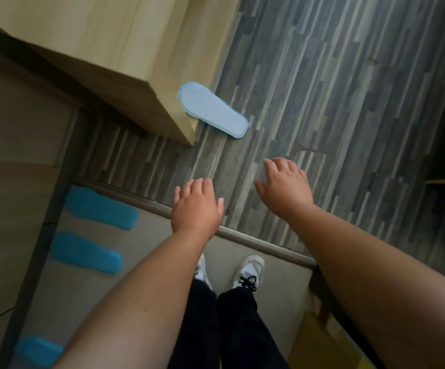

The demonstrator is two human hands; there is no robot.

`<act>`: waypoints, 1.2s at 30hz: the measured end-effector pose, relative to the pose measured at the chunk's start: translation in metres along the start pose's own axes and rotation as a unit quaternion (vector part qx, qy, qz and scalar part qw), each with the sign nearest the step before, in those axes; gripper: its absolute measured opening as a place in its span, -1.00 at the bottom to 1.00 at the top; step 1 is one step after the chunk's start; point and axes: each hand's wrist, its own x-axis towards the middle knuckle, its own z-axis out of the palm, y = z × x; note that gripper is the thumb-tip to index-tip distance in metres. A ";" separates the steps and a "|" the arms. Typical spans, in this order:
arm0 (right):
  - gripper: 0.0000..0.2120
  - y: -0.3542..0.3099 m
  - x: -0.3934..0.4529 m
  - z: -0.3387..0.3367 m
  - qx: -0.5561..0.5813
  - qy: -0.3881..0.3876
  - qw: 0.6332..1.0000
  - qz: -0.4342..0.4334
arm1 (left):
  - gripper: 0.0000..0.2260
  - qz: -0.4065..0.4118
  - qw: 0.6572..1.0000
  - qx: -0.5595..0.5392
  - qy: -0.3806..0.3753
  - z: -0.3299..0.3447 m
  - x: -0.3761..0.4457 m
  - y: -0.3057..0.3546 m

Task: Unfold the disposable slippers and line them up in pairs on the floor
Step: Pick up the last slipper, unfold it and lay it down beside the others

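Note:
A pale blue disposable slipper (213,109) lies flat on the grey wood-pattern floor, its far end against the corner of a light wooden cabinet. My left hand (196,205) and my right hand (285,183) hover below it, both empty with fingers spread, palms down. Two bright blue slippers (101,207) (85,253) lie side by side on the beige floor at the left. A third bright blue slipper (37,351) shows at the lower left, partly cut off by my left forearm.
The light wooden cabinet (104,49) fills the upper left. A metal threshold strip (242,238) divides the grey floor from the beige floor. My feet in white sneakers (248,272) stand just behind it. A yellow-brown object (314,342) sits at the lower right.

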 end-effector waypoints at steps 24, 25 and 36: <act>-0.49 0.042 0.245 0.022 0.017 -0.097 0.995 -0.032 | -0.53 -0.133 0.976 -0.143 -0.093 0.041 0.242 0.024; -0.50 0.039 0.264 0.030 0.020 -0.102 0.993 -0.048 | -0.53 -0.167 0.966 -0.175 -0.089 0.050 0.259 0.023; -0.55 -0.002 0.390 0.095 0.117 -0.126 0.981 -0.084 | -0.67 -0.428 0.807 -0.406 -0.021 0.107 0.357 0.002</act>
